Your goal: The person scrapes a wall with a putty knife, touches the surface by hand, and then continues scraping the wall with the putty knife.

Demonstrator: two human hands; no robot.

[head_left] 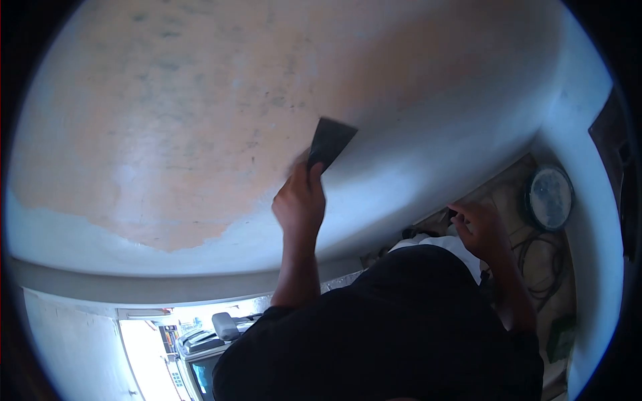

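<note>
My left hand point(301, 200) is closed round the handle of a putty knife point(333, 142). Its wide dark blade is angled up and to the right, overlapping the wall point(200, 147) in this view. The wall has a large peach-coloured area with dark smudges, bordered below and to the right by a whitish coat with a ragged edge. My right hand point(480, 229) hangs lower, at the right in front of my body and away from the wall. Its fingers are curled, with something small and dark at the fingertips that I cannot make out.
A round bucket point(550, 198) with whitish material on top stands in the corner at the right. Dark hose or cable point(543, 267) lies coiled on the floor near it, with a green container point(562, 339) further down. A bright opening shows a vehicle point(204, 357) at lower left.
</note>
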